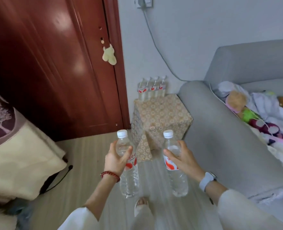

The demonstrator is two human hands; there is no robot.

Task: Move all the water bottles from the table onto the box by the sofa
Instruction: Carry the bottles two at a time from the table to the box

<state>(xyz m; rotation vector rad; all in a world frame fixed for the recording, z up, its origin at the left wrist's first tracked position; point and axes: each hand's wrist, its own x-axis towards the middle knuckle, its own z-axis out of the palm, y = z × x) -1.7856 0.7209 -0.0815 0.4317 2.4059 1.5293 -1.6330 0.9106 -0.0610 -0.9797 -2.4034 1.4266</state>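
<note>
My left hand (116, 157) grips a clear water bottle (129, 180) with a white cap and red label, held upright above the floor. My right hand (181, 156) grips a second, matching water bottle (177, 181), also upright. Ahead stands the box (160, 117), draped in a gold patterned cloth, between the door and the sofa's arm. Several water bottles (151, 87) stand in a row at the box's far edge, against the wall. Both held bottles are short of the box, nearer to me.
A grey sofa (220, 130) with toys and blankets runs along the right. A dark red door (54, 63) is at the left, a cushioned seat (21, 155) at the near left. A cable hangs down the wall behind the box. My foot shows on the wood floor below.
</note>
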